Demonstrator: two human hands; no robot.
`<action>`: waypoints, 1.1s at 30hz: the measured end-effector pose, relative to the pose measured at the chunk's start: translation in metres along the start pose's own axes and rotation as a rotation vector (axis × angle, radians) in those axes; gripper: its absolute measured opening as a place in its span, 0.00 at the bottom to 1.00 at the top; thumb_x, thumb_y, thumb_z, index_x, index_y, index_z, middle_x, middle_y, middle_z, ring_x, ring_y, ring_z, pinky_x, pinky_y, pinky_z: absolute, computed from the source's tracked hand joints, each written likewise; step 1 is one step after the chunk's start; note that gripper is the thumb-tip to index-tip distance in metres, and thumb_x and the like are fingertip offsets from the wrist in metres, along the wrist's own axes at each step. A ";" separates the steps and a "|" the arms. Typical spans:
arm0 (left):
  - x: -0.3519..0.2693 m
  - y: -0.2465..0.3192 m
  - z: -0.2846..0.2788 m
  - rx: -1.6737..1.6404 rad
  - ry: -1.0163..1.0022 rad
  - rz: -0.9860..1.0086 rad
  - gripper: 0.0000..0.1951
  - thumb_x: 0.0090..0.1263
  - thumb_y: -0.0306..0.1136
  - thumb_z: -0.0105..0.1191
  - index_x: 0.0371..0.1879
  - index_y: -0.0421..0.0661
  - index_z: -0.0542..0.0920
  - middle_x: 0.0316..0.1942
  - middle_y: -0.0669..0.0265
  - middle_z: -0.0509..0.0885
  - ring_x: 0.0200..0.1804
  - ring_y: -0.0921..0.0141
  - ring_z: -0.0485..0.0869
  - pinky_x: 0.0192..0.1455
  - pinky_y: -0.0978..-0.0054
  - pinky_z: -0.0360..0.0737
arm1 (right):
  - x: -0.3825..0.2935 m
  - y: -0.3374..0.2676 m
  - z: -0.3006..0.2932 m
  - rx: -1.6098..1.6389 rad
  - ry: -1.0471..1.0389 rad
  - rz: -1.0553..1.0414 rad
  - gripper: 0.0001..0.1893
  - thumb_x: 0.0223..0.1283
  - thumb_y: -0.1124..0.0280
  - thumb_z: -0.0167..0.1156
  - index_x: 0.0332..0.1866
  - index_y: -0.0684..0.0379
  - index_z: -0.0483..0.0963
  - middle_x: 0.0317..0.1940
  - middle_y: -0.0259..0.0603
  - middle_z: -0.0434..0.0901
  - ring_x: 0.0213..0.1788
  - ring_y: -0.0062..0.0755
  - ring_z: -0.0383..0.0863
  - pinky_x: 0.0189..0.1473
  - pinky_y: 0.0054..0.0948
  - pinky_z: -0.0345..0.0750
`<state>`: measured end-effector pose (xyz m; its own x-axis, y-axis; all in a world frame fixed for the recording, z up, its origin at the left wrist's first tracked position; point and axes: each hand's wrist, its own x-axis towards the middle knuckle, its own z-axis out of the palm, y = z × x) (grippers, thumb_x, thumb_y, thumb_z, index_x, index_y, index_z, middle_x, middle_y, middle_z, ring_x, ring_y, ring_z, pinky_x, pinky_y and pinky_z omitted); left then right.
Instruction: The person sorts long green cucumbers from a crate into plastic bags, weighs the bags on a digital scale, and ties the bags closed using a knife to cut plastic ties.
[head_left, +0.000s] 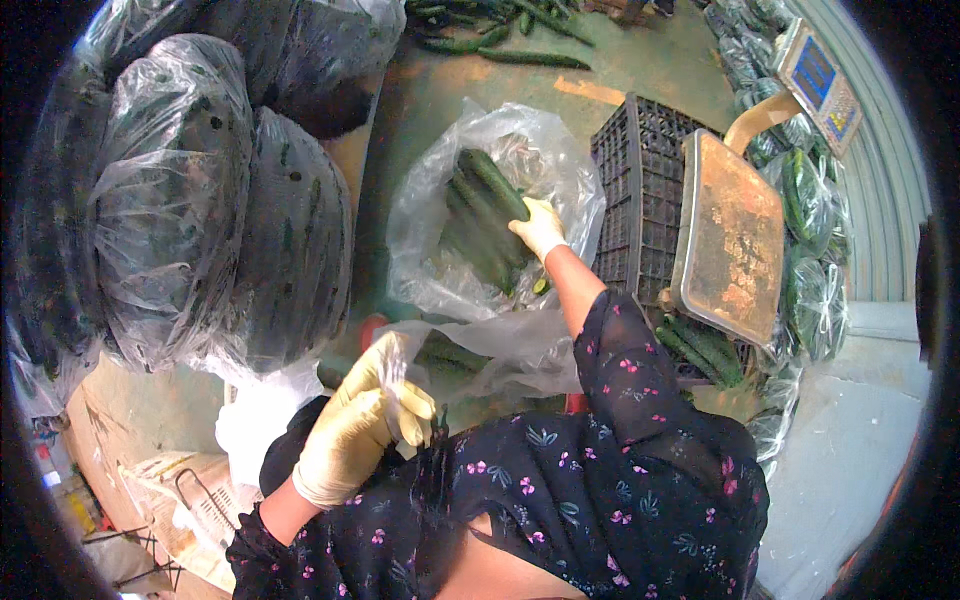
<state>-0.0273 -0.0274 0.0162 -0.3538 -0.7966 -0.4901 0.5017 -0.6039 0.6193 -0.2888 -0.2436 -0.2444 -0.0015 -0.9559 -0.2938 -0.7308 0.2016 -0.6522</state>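
My right hand (540, 229), in a pale rubber glove, grips the near end of a long dark green cucumber (491, 180). That cucumber lies over several others inside a wide-open clear plastic bag (416, 217). A cut or broken pale green cucumber end (540, 286) shows low in the bag. My left hand (352, 427), gloved too, is raised before my body and pinches a gathered piece of clear plastic film (394, 367). Between my hands more loose plastic (529, 349) spreads, with green cucumbers (454, 352) partly visible under it.
Large filled plastic bags (172, 217) are stacked at left. A platform scale (731, 236) with a display (817, 79) stands right, beside a black plastic crate (637, 195). Bagged cucumbers (814, 202) line the wall. Loose cucumbers (532, 56) lie on the floor ahead. A woven sack (184, 495) is lower left.
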 end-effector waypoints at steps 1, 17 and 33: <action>0.002 0.002 0.000 -0.025 0.016 0.033 0.36 0.65 0.44 0.55 0.68 0.42 0.55 0.39 0.56 0.81 0.33 0.69 0.80 0.41 0.75 0.76 | 0.003 0.008 0.011 0.003 -0.014 0.008 0.29 0.42 0.61 0.66 0.55 0.54 0.74 0.53 0.48 0.75 0.59 0.47 0.70 0.61 0.36 0.67; -0.008 0.004 -0.010 0.055 0.094 0.016 0.42 0.62 0.49 0.56 0.69 0.40 0.52 0.38 0.56 0.81 0.29 0.72 0.78 0.35 0.78 0.74 | -0.097 -0.132 -0.051 0.810 -0.618 -0.434 0.09 0.54 0.80 0.58 0.41 0.66 0.78 0.40 0.40 0.83 0.44 0.24 0.79 0.51 0.24 0.75; -0.017 -0.009 -0.021 0.180 0.039 0.055 0.33 0.68 0.44 0.48 0.69 0.41 0.55 0.31 0.60 0.81 0.19 0.79 0.70 0.23 0.85 0.68 | -0.215 0.013 0.042 -0.595 -1.457 -0.102 0.16 0.50 0.61 0.56 0.35 0.62 0.81 0.38 0.50 0.83 0.41 0.49 0.82 0.43 0.42 0.78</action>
<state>-0.0089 -0.0082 0.0059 -0.2968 -0.8290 -0.4740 0.3690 -0.5574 0.7438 -0.2692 -0.0262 -0.2195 0.4380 0.1296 -0.8896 -0.8400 -0.2934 -0.4564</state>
